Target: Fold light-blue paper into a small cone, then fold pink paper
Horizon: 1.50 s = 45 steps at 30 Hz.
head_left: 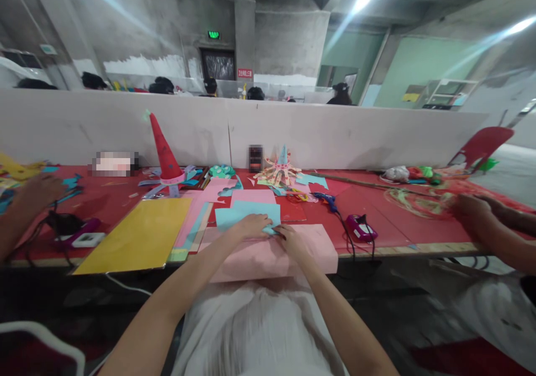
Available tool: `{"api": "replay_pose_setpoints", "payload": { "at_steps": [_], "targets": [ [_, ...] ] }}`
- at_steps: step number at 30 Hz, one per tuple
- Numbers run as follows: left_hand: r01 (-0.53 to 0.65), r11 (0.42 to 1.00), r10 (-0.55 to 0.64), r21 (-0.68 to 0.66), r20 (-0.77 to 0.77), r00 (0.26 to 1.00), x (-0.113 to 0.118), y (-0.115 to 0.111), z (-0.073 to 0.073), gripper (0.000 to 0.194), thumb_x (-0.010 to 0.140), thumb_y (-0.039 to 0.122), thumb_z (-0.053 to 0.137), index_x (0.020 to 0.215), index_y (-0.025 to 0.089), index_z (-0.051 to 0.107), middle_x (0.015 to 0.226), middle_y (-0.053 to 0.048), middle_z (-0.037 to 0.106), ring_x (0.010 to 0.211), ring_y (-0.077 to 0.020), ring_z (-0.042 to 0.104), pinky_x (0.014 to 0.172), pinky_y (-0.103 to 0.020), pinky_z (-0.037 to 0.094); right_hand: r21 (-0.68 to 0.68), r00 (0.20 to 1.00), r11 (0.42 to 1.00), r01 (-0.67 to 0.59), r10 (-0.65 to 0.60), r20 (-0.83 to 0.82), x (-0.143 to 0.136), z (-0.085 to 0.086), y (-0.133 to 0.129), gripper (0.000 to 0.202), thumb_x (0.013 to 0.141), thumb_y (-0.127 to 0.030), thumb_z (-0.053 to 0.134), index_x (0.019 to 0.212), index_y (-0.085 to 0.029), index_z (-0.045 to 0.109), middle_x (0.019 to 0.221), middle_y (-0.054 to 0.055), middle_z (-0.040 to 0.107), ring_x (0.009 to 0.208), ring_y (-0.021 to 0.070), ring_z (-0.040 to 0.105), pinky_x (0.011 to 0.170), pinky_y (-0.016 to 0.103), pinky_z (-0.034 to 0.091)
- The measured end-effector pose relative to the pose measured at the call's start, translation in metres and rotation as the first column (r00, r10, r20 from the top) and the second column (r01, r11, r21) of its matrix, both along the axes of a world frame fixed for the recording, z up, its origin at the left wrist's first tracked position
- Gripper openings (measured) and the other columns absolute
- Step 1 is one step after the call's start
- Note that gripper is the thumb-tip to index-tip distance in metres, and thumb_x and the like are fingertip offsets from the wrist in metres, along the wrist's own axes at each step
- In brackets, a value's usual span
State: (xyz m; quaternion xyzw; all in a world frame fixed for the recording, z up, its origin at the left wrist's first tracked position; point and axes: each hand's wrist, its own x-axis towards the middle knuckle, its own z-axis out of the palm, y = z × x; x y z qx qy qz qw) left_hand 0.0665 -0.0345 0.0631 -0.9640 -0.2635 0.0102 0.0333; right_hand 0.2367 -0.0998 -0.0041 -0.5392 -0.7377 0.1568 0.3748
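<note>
A sheet of light blue paper (pixel 234 215) lies in front of me, its near edge curled or folded up. My left hand (pixel 254 226) is closed on that edge, fingers bent over the paper. Close beside it, my right hand (pixel 288 237) pinches the corner of the same edge. Under both hands is a large sheet of pink paper (pixel 318 247), which hangs over the table's front edge. The fingertips are small in view and partly hidden by the paper.
A yellow sheet (pixel 138 236) lies at left beside stacked coloured papers. Behind stand a red cone hat (pixel 165 152) and a blue-tipped paper hat (pixel 283 161). At right are a glue gun (pixel 327 200) and a purple box (pixel 360 228) with cords. Other people's hands work at both sides.
</note>
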Motion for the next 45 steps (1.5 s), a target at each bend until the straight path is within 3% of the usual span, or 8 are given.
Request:
{"api": "replay_pose_setpoints", "payload": {
  "at_steps": [4, 15, 25, 32, 45],
  "targets": [
    [0.025, 0.999, -0.025, 0.023, -0.011, 1.000, -0.004, -0.005, 0.004, 0.031, 0.080, 0.037, 0.049, 0.106, 0.020, 0.051, 0.099, -0.006, 0.058, 0.087, -0.0188, 0.057, 0.069, -0.025, 0.040, -0.007, 1.000, 1.000, 0.006, -0.006, 0.011, 0.000, 0.002, -0.001, 0.033, 0.073, -0.007, 0.046, 0.099, -0.019, 0.062, 0.104, 0.008, 0.059, 0.099, 0.0183, 0.053, 0.089, 0.032, 0.041],
    [0.014, 0.999, -0.017, -0.049, -0.055, 0.998, 0.006, 0.008, 0.002, 0.028, 0.082, 0.033, 0.046, 0.104, 0.021, 0.058, 0.096, -0.004, 0.061, 0.082, -0.0168, 0.059, 0.065, -0.023, 0.040, 0.077, 0.997, 0.995, 0.056, -0.053, -0.050, 0.000, -0.005, -0.001, 0.032, 0.074, -0.007, 0.044, 0.099, -0.018, 0.061, 0.104, 0.008, 0.057, 0.097, 0.0164, 0.053, 0.087, 0.029, 0.042],
    [0.085, 0.987, -0.073, 0.139, -0.087, 0.994, 0.008, 0.001, -0.003, 0.030, 0.079, 0.036, 0.051, 0.102, 0.018, 0.052, 0.095, -0.006, 0.060, 0.083, -0.0190, 0.059, 0.061, -0.025, 0.040, 0.076, 0.997, 0.994, 0.078, -0.076, -0.026, 0.002, -0.014, 0.005, 0.029, 0.075, -0.007, 0.045, 0.093, -0.018, 0.066, 0.099, 0.007, 0.060, 0.093, 0.0165, 0.054, 0.086, 0.029, 0.042],
    [0.102, 0.978, -0.083, 0.182, -0.109, 0.991, 0.010, -0.005, 0.002, 0.017, 0.083, 0.020, 0.046, 0.098, 0.018, 0.054, 0.088, -0.005, 0.062, 0.079, -0.0165, 0.060, 0.062, -0.024, 0.039, 0.038, 0.995, 0.995, 0.097, -0.096, -0.023, 0.001, -0.007, 0.002, 0.026, 0.075, -0.012, 0.049, 0.095, -0.018, 0.066, 0.100, 0.009, 0.060, 0.092, 0.0173, 0.055, 0.086, 0.030, 0.042],
    [0.087, 0.988, -0.072, 0.125, -0.122, 0.990, 0.026, 0.003, -0.001, 0.017, 0.081, 0.022, 0.047, 0.089, 0.017, 0.062, 0.085, -0.007, 0.066, 0.077, -0.0192, 0.062, 0.060, -0.025, 0.041, 0.127, 0.988, 0.981, 0.147, -0.141, -0.059, 0.000, -0.008, -0.002, 0.027, 0.072, -0.008, 0.049, 0.093, -0.016, 0.063, 0.094, 0.008, 0.058, 0.086, 0.0171, 0.054, 0.079, 0.030, 0.044]
  ]
}}
